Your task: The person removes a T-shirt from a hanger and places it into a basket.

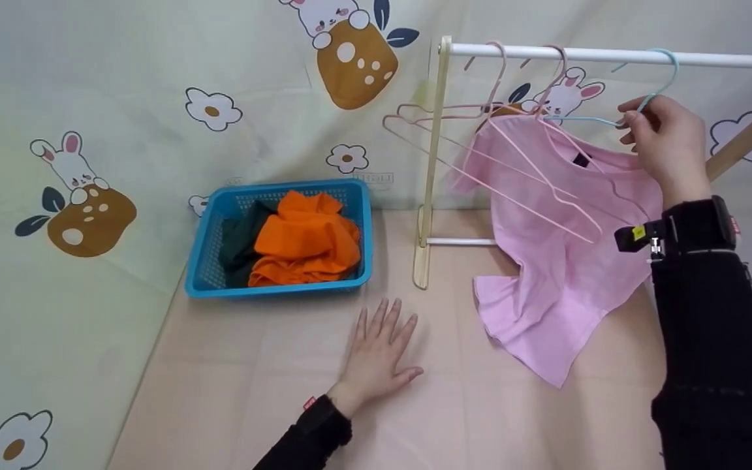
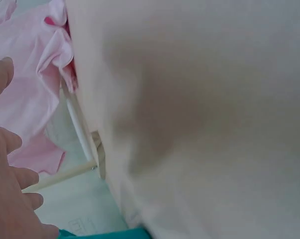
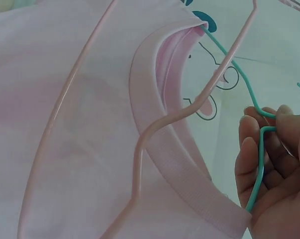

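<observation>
My right hand (image 1: 670,140) pinches a mint-green wire hanger (image 1: 677,68) at the base of its hook, and the hook lies over the white rail. A pink short-sleeved shirt (image 1: 565,215) hangs on this hanger. In the right wrist view, thumb and fingers close round the green hanger (image 3: 249,89) beside the pink neckline (image 3: 145,99). Two pink hangers (image 1: 562,202) dangle from the rail in front of the shirt. My left hand (image 1: 379,356) is spread with straight fingers over the table, holding nothing; the left wrist view has its fingertips (image 2: 23,177) at the left edge.
The clothes rack has a white rail (image 1: 585,57) and wooden posts (image 1: 440,130). Left of it stands a blue basket (image 1: 278,290) with an orange garment (image 1: 307,241) and a dark green one (image 1: 242,238). A patterned curtain (image 1: 121,59) backs the peach-coloured tabletop (image 1: 219,391).
</observation>
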Tool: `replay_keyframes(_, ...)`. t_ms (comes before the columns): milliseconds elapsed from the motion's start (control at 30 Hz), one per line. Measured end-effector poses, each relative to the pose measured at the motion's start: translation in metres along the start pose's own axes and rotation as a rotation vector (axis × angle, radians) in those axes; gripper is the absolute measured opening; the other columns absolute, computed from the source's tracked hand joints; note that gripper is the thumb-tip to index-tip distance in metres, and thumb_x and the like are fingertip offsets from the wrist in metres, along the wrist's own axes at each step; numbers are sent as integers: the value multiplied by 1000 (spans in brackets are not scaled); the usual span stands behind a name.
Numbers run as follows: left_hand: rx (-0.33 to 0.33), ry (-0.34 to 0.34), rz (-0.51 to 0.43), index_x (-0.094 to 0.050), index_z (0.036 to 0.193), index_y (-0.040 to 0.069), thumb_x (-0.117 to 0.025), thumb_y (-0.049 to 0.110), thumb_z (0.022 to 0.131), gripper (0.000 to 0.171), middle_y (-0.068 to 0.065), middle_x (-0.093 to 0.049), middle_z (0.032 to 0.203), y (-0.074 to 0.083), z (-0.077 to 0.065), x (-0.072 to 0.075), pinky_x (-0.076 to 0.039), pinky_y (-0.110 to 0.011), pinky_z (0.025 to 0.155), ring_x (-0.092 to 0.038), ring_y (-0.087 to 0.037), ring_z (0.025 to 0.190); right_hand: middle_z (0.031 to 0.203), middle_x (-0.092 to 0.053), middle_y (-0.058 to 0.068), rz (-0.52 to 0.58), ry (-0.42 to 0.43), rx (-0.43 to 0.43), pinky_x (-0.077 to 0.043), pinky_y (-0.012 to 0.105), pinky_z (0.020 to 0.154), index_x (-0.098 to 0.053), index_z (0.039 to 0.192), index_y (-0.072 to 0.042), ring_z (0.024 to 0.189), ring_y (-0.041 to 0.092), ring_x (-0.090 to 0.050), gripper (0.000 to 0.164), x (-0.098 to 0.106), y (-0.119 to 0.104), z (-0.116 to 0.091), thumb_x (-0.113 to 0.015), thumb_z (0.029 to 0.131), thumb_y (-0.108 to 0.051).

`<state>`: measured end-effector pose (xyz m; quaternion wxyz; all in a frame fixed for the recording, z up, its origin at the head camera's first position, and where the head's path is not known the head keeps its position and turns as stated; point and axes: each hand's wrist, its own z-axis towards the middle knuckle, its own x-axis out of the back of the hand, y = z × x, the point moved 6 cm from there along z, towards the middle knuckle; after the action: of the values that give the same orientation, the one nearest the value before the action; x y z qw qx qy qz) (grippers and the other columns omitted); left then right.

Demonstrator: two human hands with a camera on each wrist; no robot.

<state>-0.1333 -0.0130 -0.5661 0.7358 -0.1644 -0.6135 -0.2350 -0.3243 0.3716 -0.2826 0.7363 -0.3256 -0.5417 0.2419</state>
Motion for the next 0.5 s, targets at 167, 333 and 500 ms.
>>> replay_keyframes(167, -19, -32, 6, -30, 157, 18, -52, 68, 90, 87, -18, -16, 163, 9, -2, -9, -15, -64, 113, -13, -38, 148, 101, -63, -6, 57, 64, 1, -46, 10, 70, -64, 110, -17, 77, -2, -58, 19, 8, -2, -1, -52, 102, -28)
replay_keyframes(333, -15, -32, -28, -31, 157, 19, -55, 66, 90, 86, -18, -16, 163, 14, -1, -12, -14, -63, 114, -12, -37, 149, 97, -64, -9, 87, 133, 38, -45, 9, 70, -65, 105, -20, 74, -2, -58, 13, 21, -7, -3, -54, 102, -26)
replay_keyframes(500, -16, -37, -54, -30, 157, 19, -55, 66, 90, 86, -17, -15, 163, 18, 2, -13, -13, -63, 114, -13, -37, 148, 95, -62, -14, 60, 206, 68, -44, 10, 71, -65, 102, -22, 72, -4, -56, 12, 33, -5, -12, -54, 102, -26)
